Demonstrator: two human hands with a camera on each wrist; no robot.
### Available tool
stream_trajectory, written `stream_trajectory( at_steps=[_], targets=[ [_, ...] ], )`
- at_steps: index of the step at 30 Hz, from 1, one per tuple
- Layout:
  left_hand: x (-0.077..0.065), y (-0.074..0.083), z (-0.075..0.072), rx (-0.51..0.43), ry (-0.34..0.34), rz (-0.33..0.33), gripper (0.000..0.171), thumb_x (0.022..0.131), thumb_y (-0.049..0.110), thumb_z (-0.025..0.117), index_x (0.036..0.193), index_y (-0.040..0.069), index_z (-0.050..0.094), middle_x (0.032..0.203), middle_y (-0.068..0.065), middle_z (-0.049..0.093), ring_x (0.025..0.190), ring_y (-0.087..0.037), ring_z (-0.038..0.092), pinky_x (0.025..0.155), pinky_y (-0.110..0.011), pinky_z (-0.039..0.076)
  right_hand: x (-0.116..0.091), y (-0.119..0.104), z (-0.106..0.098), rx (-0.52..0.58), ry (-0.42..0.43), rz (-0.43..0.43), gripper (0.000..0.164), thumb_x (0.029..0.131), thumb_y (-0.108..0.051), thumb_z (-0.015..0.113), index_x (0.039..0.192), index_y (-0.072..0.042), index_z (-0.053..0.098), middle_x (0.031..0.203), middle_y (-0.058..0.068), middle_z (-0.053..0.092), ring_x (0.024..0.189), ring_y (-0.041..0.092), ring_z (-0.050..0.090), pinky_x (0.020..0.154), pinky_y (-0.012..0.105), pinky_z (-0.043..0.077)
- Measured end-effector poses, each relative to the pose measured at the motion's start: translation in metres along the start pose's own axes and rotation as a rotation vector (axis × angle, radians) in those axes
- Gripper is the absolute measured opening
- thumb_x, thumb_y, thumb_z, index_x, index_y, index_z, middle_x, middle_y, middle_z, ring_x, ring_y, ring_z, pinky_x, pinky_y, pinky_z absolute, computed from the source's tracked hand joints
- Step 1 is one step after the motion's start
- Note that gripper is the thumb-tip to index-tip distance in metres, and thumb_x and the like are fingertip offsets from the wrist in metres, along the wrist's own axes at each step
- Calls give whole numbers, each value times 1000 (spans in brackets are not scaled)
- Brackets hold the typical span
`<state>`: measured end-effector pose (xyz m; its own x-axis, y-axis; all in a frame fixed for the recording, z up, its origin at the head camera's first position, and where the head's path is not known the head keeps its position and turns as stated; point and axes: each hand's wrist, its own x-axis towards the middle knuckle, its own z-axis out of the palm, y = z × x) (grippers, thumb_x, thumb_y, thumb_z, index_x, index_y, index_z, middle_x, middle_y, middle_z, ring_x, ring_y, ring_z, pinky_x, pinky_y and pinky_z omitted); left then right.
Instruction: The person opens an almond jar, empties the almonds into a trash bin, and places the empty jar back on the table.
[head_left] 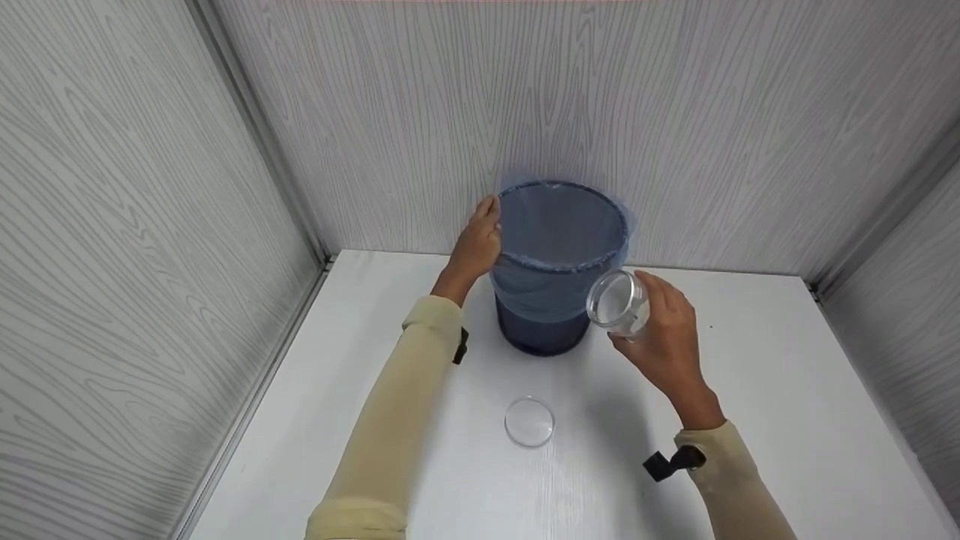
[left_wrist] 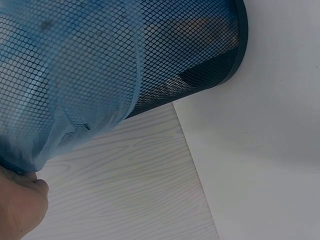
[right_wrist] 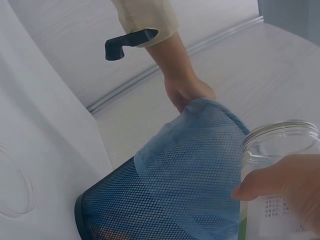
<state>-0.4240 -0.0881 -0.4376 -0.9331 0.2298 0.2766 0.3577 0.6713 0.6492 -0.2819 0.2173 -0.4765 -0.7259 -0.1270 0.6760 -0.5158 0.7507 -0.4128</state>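
Observation:
A dark mesh wastebasket (head_left: pixel 541 330) with a thin blue bin liner (head_left: pixel 551 289) folded over its rim stands at the back of the white table. My left hand (head_left: pixel 480 238) grips the lined rim on its left side; the left wrist view shows the thumb side of this hand (left_wrist: pixel 22 205) at the edge of the liner. In front of the basket's right side, my right hand (head_left: pixel 666 334) holds a clear jar (head_left: pixel 616 304), uncovered and tilted. A printed label (right_wrist: pixel 280 215) shows on the jar in the right wrist view. A clear round lid (head_left: pixel 529 421) lies flat on the table.
The white table (head_left: pixel 465 480) meets a pale wood-grain wall (head_left: pixel 420 112) right behind the basket. Similar panels rise at the left (head_left: pixel 135 225) and right. A black clip (head_left: pixel 673 461) sits on the right sleeve.

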Motion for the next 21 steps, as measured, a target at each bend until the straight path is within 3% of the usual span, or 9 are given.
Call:
stream_trajectory(
  at_steps=[10,21],
  targets=[
    [0,-2,0,-5,-2,6,53,110,10,27,160,-3,16,169,-13,10,156,-24,9,124,-34,12,-4,2,2,112,37,-14,93,59,-6,97,142,-6,55,133,12,62,123,34,56,102,59,41],
    [0,-6,-2,-13,-13,-13,53,110,13,25,161,0,14,170,-12,9,156,-23,7,124,-33,11,-12,1,6,136,24,34,97,57,-5,98,143,-3,53,131,16,61,122,34,56,102,58,40]
  ],
)
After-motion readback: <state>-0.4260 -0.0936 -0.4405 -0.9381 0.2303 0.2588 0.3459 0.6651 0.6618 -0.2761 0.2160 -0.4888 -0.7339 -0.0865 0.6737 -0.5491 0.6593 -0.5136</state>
